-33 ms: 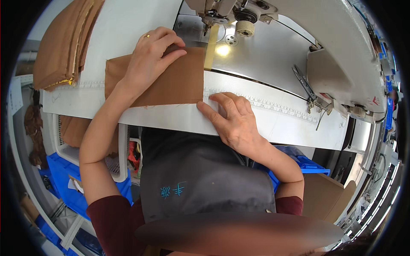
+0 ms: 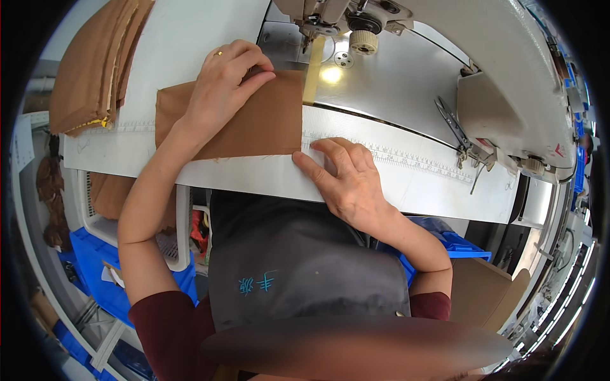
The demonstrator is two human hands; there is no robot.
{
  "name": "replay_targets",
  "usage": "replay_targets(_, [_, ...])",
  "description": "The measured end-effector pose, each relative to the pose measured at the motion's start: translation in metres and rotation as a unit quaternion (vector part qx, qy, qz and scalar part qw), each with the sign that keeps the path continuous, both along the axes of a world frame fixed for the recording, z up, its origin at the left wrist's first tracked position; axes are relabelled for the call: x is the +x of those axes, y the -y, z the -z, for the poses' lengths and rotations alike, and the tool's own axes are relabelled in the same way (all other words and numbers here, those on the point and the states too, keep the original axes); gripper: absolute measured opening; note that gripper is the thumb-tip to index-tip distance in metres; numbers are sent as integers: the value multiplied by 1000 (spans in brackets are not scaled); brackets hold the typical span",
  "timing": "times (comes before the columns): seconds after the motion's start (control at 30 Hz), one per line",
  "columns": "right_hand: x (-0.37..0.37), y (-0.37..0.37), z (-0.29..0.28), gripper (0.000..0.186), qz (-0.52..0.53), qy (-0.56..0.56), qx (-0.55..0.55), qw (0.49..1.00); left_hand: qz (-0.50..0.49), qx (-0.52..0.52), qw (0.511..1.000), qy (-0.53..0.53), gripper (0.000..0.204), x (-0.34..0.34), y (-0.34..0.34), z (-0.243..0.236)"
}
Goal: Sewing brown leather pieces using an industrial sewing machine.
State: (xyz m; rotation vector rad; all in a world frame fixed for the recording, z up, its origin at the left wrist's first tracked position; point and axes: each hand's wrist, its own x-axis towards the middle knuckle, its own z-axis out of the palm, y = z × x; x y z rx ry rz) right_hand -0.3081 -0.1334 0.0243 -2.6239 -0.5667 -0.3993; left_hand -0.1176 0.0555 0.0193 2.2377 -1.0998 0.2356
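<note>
A brown rectangular piece of cloth (image 2: 260, 120) lies flat on the white table, its near edge slightly frayed. Across its upper left part rests my left hand (image 2: 222, 86), wearing a ring, with fingers curled and thumb drawn toward them at the far edge, closed on the cloth. My right hand (image 2: 346, 181) is at the cloth's near right corner. Its thumb tip touches that corner, while the index finger is held apart, over the ruler strip (image 2: 394, 154); nothing shows in its grasp. Just beyond the cloth stands the sewing machine's needle area (image 2: 311, 35).
A stack of folded brown cloth (image 2: 95, 70) sits at the table's far left. Thread snips (image 2: 451, 120) lean by the machine arm (image 2: 508, 70) on the right. A white basket (image 2: 184, 222) with brown cloth and a blue bin (image 2: 95, 267) are below the table's left side.
</note>
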Motion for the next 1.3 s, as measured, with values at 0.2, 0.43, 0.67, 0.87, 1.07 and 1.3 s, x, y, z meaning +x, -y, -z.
replay_targets(0.2, [0, 4, 2, 50, -15, -14, -1, 1000, 4, 4, 999, -38, 10, 9, 2, 2])
replay_targets(0.43, [0, 4, 3, 50, -14, -10, -2, 1000, 3, -1, 999, -48, 10, 8, 4, 2])
replay_targets(0.67, [5, 5, -1, 48, -21, -8, 15, 1000, 37, 37, 986, 158, 12, 2, 1, 17])
replay_targets(0.87, [68, 25, -4, 45, -52, 66, -38, 996, 105, 24, 975, 193, 16, 2, 4, 9])
replay_targets(1.07, [110, 45, 14, 44, -21, 109, -104, 988, 56, -3, 990, 126, 20, -17, 15, 14])
replay_targets(1.3, [106, 40, 8, 40, 50, 91, -77, 992, 144, -15, 974, 176, 26, 22, 18, 18])
